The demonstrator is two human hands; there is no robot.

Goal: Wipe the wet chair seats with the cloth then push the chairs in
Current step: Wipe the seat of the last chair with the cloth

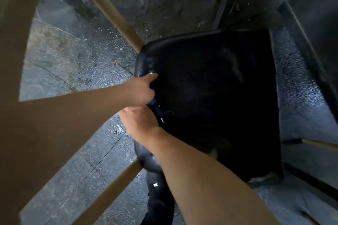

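Observation:
A black chair seat [215, 100] fills the middle of the head view, glossy along its left rim. Both my hands meet at that left edge. My left hand [141, 90] comes in from the left with its fingers curled around a bunched dark blue cloth [161, 112] and its thumb lying on the seat. My right hand [140, 121] comes up from below and closes on the same cloth from the near side. Most of the cloth is hidden under my hands and is hard to tell from the dark seat.
Light wooden chair legs splay out at the upper left [113, 11], the lower left [109, 193] and the right [320, 145]. A broad wooden piece [16, 33] runs down the left edge. The concrete floor [69, 71] shines wet. Dark frame parts [314, 51] stand at the right.

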